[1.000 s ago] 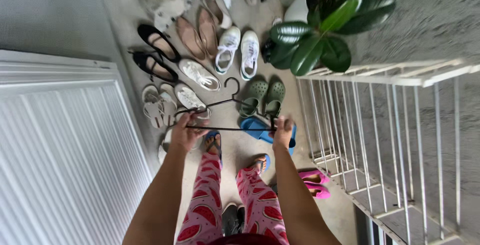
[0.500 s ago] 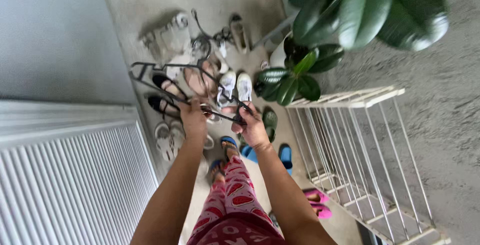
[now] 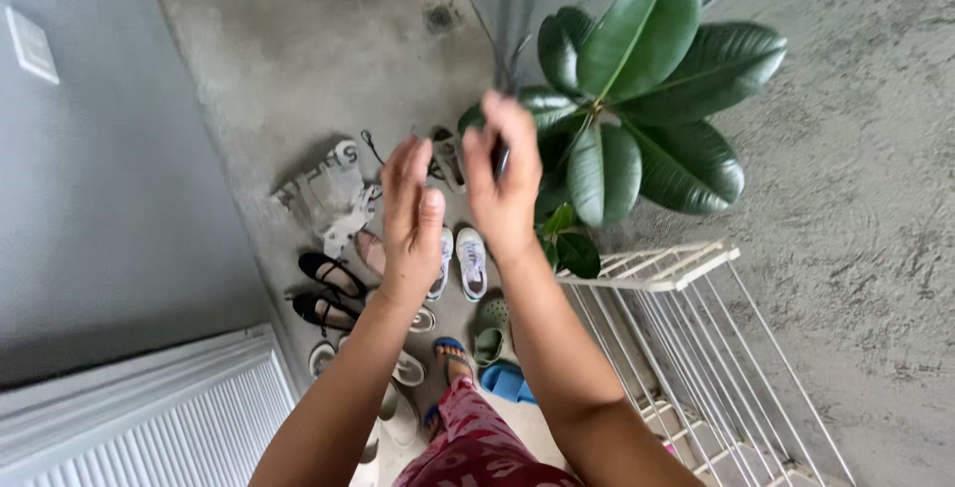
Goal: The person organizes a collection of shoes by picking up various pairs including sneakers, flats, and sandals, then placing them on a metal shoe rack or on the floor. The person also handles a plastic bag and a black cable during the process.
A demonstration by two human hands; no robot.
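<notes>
dark thin wire piece (image 3: 500,157), blurred and probably a hanger, rises from the right hand (image 3: 502,189), whose fingers pinch it low down. it looks light and stiff but prone to snag, so a grip near its neck seems safest. the left hand (image 3: 413,213) is just beside it, fingers straight and holding nothing. behind are a broad-leaved plant (image 3: 647,99), a white wire rack (image 3: 676,268) and shoes (image 3: 472,260) on the concrete floor (image 3: 298,49).
</notes>
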